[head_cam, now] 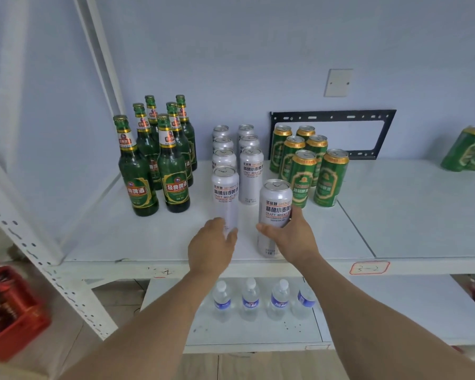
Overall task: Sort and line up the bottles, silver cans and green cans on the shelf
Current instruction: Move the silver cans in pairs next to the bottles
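Red crate [8, 311]: far left, below shelf level, blurred.
Shelf [409, 215]: white, carries every group; label tag on its near edge at right.
Bottles [159, 160]: six green glass ones, upright, two rows running near to far, left part of shelf.
Left hand [211, 246]: grip relaxed, fingers straight, tips touching the base of the nearest can in the left silver row [225, 196].
Silver cans [237, 154]: two rows, centre of shelf, upright.
Held silver can [275, 212]: upright, nearest of the right row, standing a little right of that line.
Right hand [292, 237]: grip curled round the held silver can's lower half.
Green cans [307, 163]: two rows, upright, just right of the silver ones.
Green pack [469, 149]: tilted, far right of shelf.
Water bottles [263, 300]: four, lower shelf.
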